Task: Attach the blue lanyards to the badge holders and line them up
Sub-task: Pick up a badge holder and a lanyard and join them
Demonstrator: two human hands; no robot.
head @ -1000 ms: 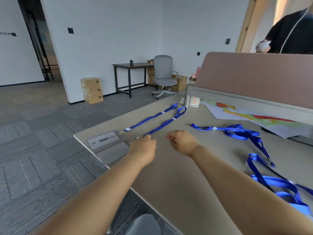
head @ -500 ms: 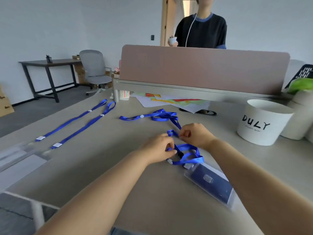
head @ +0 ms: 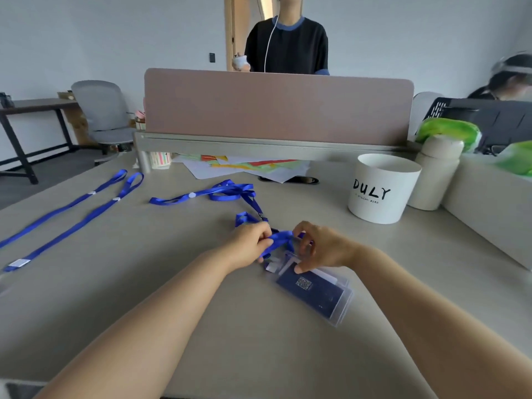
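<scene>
A clear badge holder [head: 316,295] with a dark blue card inside lies on the beige desk [head: 144,283] in front of me. A bunched blue lanyard [head: 277,239] sits at its top end. My left hand [head: 250,246] pinches that lanyard from the left. My right hand [head: 322,247] grips it from the right, thumb resting on the holder's top. Another loose blue lanyard [head: 218,192] trails away behind the hands. Two blue lanyards [head: 72,214] lie stretched out side by side at the far left.
A white tub marked DULY [head: 383,188] and a cream bottle [head: 434,174] stand at the right. A pink divider panel [head: 276,108] crosses the back, with coloured papers [head: 244,165] under it. One person stands behind it; another sits at far right.
My view swung right from the stretched lanyards and holders at the desk's left. Both hands moved onto the bunched lanyard by the blue-card holder; the right thumb now touches the holder.
</scene>
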